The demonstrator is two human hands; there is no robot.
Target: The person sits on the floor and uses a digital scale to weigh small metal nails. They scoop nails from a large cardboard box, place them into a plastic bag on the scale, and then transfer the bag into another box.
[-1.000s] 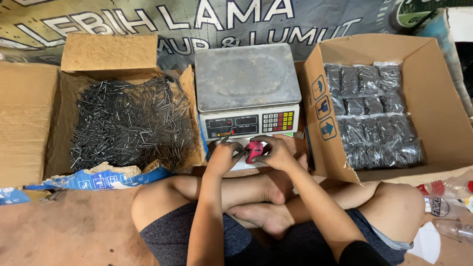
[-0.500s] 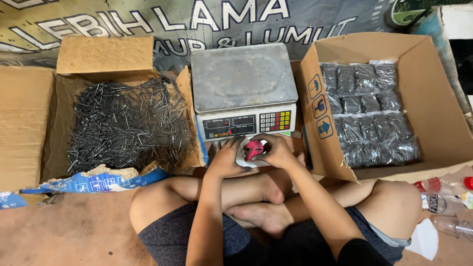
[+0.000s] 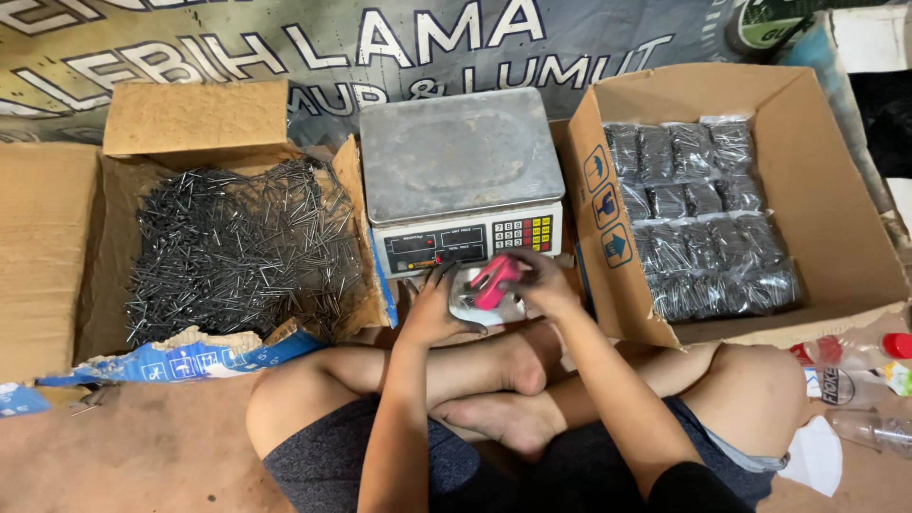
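- Head view: the person sits cross-legged on the floor, both hands meeting just in front of the weighing scale, below its display and keypad
- The left hand curls its fingers around the left side of a small clear plastic bag, grasping it from below and the side
- The right hand is clenched around a pink stapler, pressing it onto the top of the bag; the stapler touches the bag, between the two hands
- The bag sits above the crossed feet, close to the front edge of the scale; what is inside it is too hidden to tell
- The scale's grey metal platform is bare and lies between two cartons
- To the left, an open cardboard box holds a loose heap of dark nails, with a torn blue-and-white edge along its near side
- To the right, another open cardboard box is filled with rows of packed bags of nails, lying side by side
- At the right edge of the floor, near the knee, lie clear plastic bottles with red caps
- A printed banner hangs behind the scale and boxes
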